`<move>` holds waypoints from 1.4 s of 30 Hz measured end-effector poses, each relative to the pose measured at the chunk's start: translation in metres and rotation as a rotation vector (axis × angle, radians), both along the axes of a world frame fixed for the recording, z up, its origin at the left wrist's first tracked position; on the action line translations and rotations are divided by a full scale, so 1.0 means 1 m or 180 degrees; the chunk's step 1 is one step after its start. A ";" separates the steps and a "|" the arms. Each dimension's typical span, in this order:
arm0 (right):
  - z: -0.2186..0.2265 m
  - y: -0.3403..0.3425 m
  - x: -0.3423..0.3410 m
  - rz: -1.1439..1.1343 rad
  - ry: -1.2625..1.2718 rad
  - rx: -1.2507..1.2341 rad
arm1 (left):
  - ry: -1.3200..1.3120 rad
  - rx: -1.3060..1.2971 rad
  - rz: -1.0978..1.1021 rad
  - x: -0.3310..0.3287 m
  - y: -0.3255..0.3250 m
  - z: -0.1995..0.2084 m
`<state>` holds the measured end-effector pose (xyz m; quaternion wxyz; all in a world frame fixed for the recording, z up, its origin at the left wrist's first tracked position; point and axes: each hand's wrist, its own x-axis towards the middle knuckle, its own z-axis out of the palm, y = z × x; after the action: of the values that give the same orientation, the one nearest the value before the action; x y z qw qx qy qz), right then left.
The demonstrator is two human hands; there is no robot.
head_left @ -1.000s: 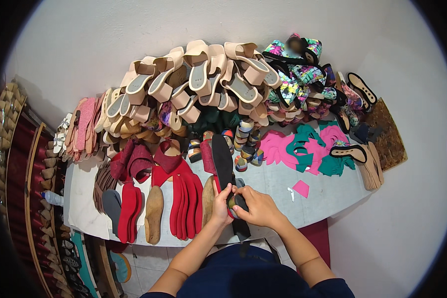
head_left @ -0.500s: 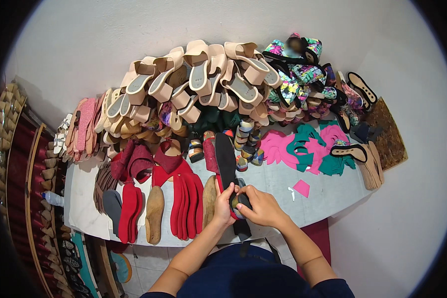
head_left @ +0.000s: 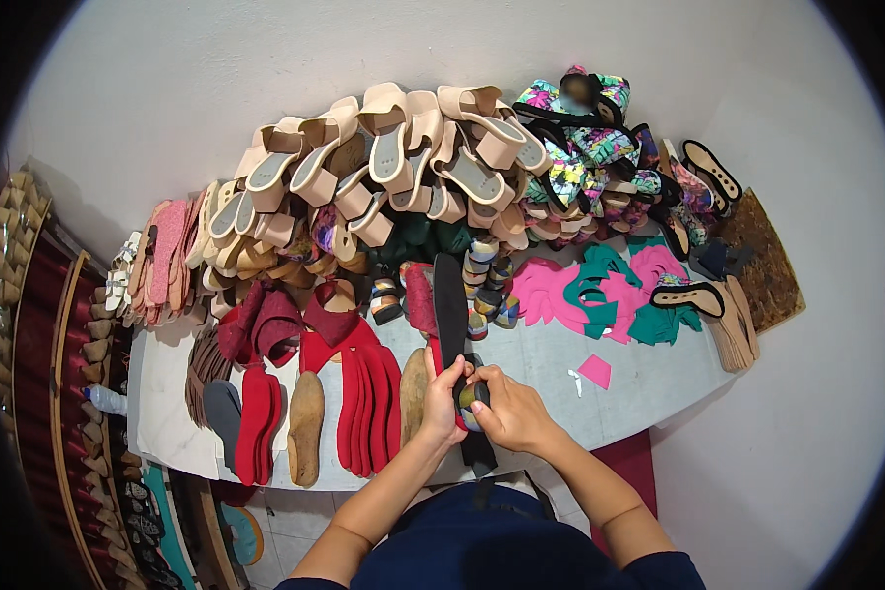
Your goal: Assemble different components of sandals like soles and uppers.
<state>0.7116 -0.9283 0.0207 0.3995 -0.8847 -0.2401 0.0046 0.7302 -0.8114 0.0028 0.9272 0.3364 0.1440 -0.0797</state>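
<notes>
In front of my body I hold a slipper with its long black sole (head_left: pixel 451 310) facing up and toward the right, toe pointing away from me. Its dark red upper (head_left: pixel 420 300) shows along the left side. My left hand (head_left: pixel 441 408) is wrapped round the slipper's left side near the heel end. My right hand (head_left: pixel 514 411) has its fingers closed round the multicoloured block heel (head_left: pixel 468 397). Just left of my left hand lies a wooden shoe last (head_left: pixel 414 391). A dark strip (head_left: pixel 479 454) hangs below the hands at the table's near edge; what it belongs to is unclear.
Red insoles (head_left: pixel 369 408), another wooden last (head_left: pixel 306 428) and grey soles (head_left: pixel 223 418) line the table's front left. Beige heeled slippers (head_left: pixel 390 147) are piled along the wall. Pink and green cut pieces (head_left: pixel 610 295) lie right. Shelves of lasts (head_left: pixel 93 374) stand left.
The slipper has turned a little in my hands, so its sole looks narrower and more of the red upper shows. More of the heel is visible under my right fingers.
</notes>
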 end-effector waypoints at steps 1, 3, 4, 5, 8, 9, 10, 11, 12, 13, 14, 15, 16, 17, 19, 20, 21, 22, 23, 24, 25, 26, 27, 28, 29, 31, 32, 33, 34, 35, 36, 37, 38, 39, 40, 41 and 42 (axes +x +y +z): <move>0.000 0.000 0.000 0.0019 0.0152 0.0036 | -0.0005 0.0073 -0.0031 0.001 0.001 -0.001; -0.008 -0.003 0.004 0.0155 0.0167 0.0129 | -0.0019 0.0149 -0.0061 0.005 0.002 -0.018; -0.013 -0.005 0.006 0.0312 0.0188 0.0221 | 0.0130 0.0048 -0.0105 0.005 0.004 -0.042; -0.017 -0.007 0.009 0.0317 0.0181 0.0221 | 0.0284 -0.0056 -0.0164 0.006 0.003 -0.047; -0.022 -0.014 0.013 0.0611 0.1547 0.1936 | 0.0403 -0.0224 -0.0242 0.005 0.004 -0.054; -0.022 -0.013 0.014 0.0617 0.1547 0.1932 | 0.0366 -0.0315 -0.0260 0.005 0.005 -0.055; -0.023 -0.013 0.013 0.0651 0.1683 0.2276 | 0.0394 -0.0268 -0.0200 0.006 0.003 -0.051; -0.023 -0.013 0.013 0.0682 0.1818 0.2621 | 0.0395 -0.0271 -0.0202 0.005 0.003 -0.046; -0.022 -0.014 0.013 0.0677 0.1817 0.2618 | 0.0384 -0.0377 -0.0328 0.005 0.004 -0.040; -0.020 -0.013 0.014 0.0624 0.1585 0.2245 | 0.0373 -0.0479 -0.0444 0.004 0.006 -0.034; -0.018 -0.013 0.014 0.0568 0.1350 0.1872 | 0.0374 -0.0479 -0.0440 0.004 0.005 -0.032; -0.015 -0.013 0.015 0.0570 0.1352 0.1873 | 0.0428 -0.0480 -0.0398 0.004 0.004 -0.030; -0.012 -0.013 0.016 0.0488 0.0932 0.1544 | 0.0481 -0.0482 -0.0356 0.004 0.003 -0.028; -0.010 -0.013 0.016 0.0405 0.0515 0.1213 | 0.0481 -0.0481 -0.0356 0.004 0.004 -0.025; -0.012 -0.010 0.013 0.0425 0.0957 0.1819 | 0.0344 -0.0724 -0.0519 0.003 0.004 -0.020; -0.014 -0.007 0.011 0.0442 0.1398 0.2424 | 0.0344 -0.0726 -0.0531 0.003 0.002 -0.022; -0.019 -0.002 0.010 0.0431 0.1393 0.2424 | 0.0328 -0.0481 -0.0306 0.004 -0.001 -0.028; -0.029 0.004 0.007 0.0088 0.0897 0.1926 | 0.0320 -0.0231 -0.0094 0.003 -0.003 -0.033; -0.036 0.009 0.007 -0.0238 0.0395 0.1413 | 0.0314 -0.0231 -0.0113 0.004 -0.003 -0.038; -0.039 0.012 0.005 -0.0378 0.0212 0.1286 | 0.0277 -0.0275 -0.0125 0.004 -0.002 -0.042; -0.040 0.014 0.005 -0.0381 0.0211 0.1289 | 0.0247 -0.0315 -0.0122 0.003 0.000 -0.042; -0.042 0.014 0.005 -0.0383 0.0632 0.1801 | 0.0156 -0.0281 -0.0086 0.002 -0.001 -0.041; -0.042 0.015 0.005 -0.0380 0.1057 0.2310 | 0.0154 -0.0278 -0.0087 0.001 -0.002 -0.039; -0.037 0.014 0.007 -0.0419 0.1001 0.2161 | 0.0210 -0.0060 0.0014 0.000 -0.004 -0.036; -0.034 0.015 0.008 -0.0413 0.1001 0.2159 | 0.0265 0.0157 0.0116 -0.001 -0.005 -0.035; -0.030 0.016 0.008 -0.0370 0.0964 0.2110 | 0.0304 0.0063 0.0052 -0.001 -0.003 -0.037; -0.030 0.015 0.009 -0.0370 0.0963 0.2110 | 0.0212 0.0198 0.0026 -0.002 -0.003 -0.033; -0.032 0.014 0.010 -0.0468 0.0990 0.2157 | 0.0121 0.0332 -0.0001 -0.004 -0.004 -0.028; -0.033 0.013 0.011 -0.0563 0.1013 0.2204 | 0.0133 0.0387 0.0022 -0.006 -0.006 -0.016; -0.034 0.014 0.011 -0.0560 0.1009 0.2204 | 0.0129 0.0387 0.0024 -0.006 -0.006 -0.017; -0.036 0.015 0.010 -0.0604 0.0998 0.2184 | 0.0070 0.0486 0.0074 -0.006 -0.006 -0.019; -0.037 0.016 0.009 -0.0650 0.0990 0.2164 | 0.0014 0.0585 0.0124 -0.006 -0.005 -0.021; -0.036 0.016 0.009 -0.0650 0.0990 0.2165 | 0.0014 0.0585 0.0124 -0.006 -0.005 -0.020; -0.035 0.015 0.009 -0.0677 0.1059 0.2240 | 0.0071 0.0601 0.0151 -0.007 -0.006 -0.020; -0.034 0.015 0.010 -0.0704 0.1129 0.2315 | 0.0129 0.0617 0.0179 -0.007 -0.007 -0.019; -0.034 0.013 0.010 -0.0707 0.1129 0.2315 | 0.0129 0.0616 0.0176 -0.008 -0.008 -0.018; -0.033 0.011 0.011 -0.0690 0.1165 0.2184 | 0.0147 0.0558 0.0181 -0.009 -0.008 -0.017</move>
<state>0.7226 -0.9172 -0.0118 0.7060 -0.7048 -0.0580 0.0394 0.7211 -0.8198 -0.0145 0.8925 0.4102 0.1812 -0.0481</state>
